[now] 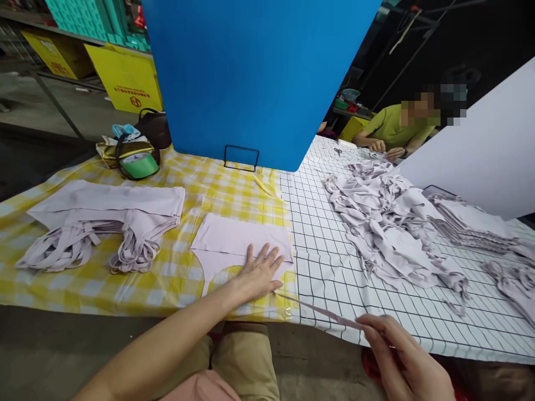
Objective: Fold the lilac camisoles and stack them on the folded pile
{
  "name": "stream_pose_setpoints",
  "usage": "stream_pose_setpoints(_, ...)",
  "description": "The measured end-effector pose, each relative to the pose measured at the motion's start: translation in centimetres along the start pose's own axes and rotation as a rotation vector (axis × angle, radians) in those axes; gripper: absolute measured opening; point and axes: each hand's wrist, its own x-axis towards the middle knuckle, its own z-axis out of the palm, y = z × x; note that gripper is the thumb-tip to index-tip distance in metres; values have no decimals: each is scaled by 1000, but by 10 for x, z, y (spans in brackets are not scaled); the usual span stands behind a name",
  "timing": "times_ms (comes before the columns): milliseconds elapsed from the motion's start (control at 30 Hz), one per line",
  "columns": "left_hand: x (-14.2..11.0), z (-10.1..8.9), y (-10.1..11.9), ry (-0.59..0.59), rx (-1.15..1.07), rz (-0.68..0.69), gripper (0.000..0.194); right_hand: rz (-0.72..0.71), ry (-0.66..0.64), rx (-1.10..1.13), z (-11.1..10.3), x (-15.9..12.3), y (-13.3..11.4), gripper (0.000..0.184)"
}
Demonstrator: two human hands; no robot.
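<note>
A pale lilac garment (234, 236) lies flat on the yellow checked tablecloth (184, 278) in front of me. My left hand (259, 273) rests on its lower right part, fingers spread and flat. A thin lilac strap (321, 312) runs taut from under that hand to my right hand (401, 356), which pinches its far end just past the table's front edge.
A folded stack of the same garments (104, 217) lies at the left. A loose heap (388, 223) covers the white grid cloth at the right, with another stack (472, 223) beyond. A blue board (259, 78) stands behind. A person in green (388, 128) works at the far right.
</note>
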Motion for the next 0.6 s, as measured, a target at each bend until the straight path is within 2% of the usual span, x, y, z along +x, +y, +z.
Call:
stream_pose_setpoints(133,-16,-34,35,46,-457,119,44,-116,-76,69,15,21,-9,24)
stream_pose_setpoints(200,-24,-47,51,27,-698,151,37,-131,-131,114,23,29,-13,24)
stream_pose_setpoints(267,-29,-52,62,-33,-903,96,32,-128,-175,179,30,36,-17,22)
stream_pose_setpoints(367,-30,-44,65,-78,-1144,-69,27,-135,-238,236,41,43,-21,18)
stream_pose_setpoints(433,-28,-36,62,-56,-1264,-140,29,-153,-193,208,48,44,-21,16)
stream_pose_setpoints(600,-27,-26,54,-15,-1419,-210,39,-296,84,34,68,39,-11,15)
